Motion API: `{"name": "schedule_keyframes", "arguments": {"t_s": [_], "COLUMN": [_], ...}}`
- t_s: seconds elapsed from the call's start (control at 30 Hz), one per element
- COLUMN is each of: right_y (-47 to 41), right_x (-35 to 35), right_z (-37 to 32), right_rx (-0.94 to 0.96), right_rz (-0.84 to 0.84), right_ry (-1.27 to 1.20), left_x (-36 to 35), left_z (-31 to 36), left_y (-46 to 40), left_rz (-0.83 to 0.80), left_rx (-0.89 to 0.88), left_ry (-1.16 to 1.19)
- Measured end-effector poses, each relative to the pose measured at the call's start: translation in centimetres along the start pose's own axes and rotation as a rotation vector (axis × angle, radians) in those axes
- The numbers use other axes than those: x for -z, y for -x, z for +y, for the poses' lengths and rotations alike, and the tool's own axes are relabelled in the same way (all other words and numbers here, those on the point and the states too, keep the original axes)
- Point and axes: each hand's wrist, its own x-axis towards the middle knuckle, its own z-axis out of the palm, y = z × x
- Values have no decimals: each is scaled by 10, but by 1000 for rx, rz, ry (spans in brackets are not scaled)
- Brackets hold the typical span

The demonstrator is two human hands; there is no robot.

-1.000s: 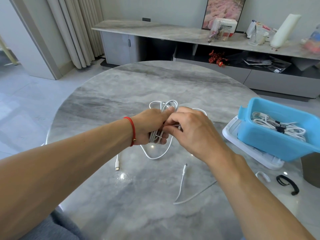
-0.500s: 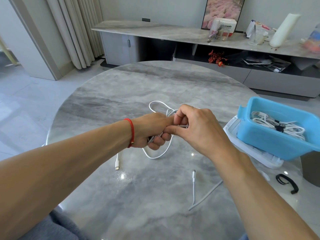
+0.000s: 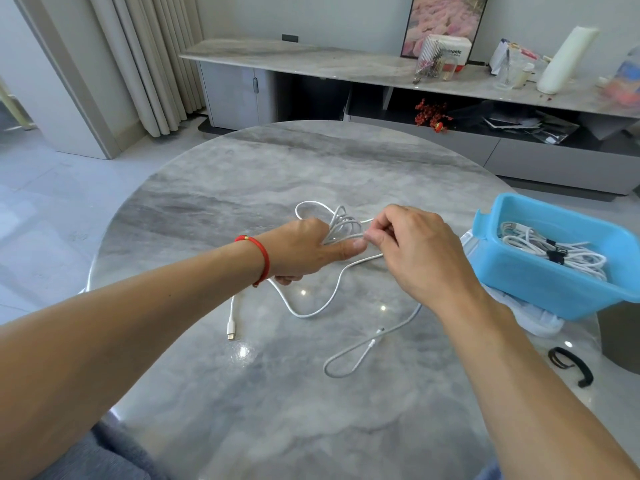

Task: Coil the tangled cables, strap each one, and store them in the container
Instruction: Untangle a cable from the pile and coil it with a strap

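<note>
Now both hands meet just past the middle of the round marble bench (image 3: 214,209). The left hand (image 3: 304,251), a red cord bracelet (image 3: 261,258) on its wrist, has its fingers curled round a bundle of loops of the white cable (image 3: 341,225), thumb laid along the strands. At its 3 o'clock, touching it, the right hand (image 3: 415,251) pinches one strand of the same cable between thumb and forefinger. From the bundle a loose run drops toward 6 o'clock, curves across the bench and ends in a small loop with a thin plug (image 3: 372,342); the other tail hangs below the left wrist and ends in a white connector (image 3: 231,330) lying flat.

At 3 o'clock from the hands, the blue container (image 3: 540,282) sits tilted on a white lid (image 3: 533,318) and holds coiled white cables (image 3: 554,247) bound with dark straps. At 5 o'clock, near the bench's edge, lies a loose black strap (image 3: 571,365).
</note>
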Motion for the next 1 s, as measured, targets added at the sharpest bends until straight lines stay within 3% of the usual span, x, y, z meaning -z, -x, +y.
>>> {"name": "schedule_keyframes", "arguments": {"t_s": [0.1,0.23,0.47,0.7,0.8,1.0], "right_y": [0,0,-1,-3,-3,0], "right_x": [-3,0,-2,-10,-16,-18], "right_z": [-3,0,8,7,1,-3], "right_rx": [-49,-81,-119,-379,-456,-497], "right_rz": [70,56,68,98,110,161], "right_ry": [-54,-73,-86,-627,-823,-986], "left_x": [-4,-2,-1,-14,-15,-16], "left_z": [2,-1,-8,0,4,10], "left_y": [-1,-2,-1,9,9,9], "left_rz": [124,218,248,75,22,-42], "left_rx": [-82,-129,-102,-80,-63,-114], "left_ry": [-201,-219,-272,189,260,344]}}
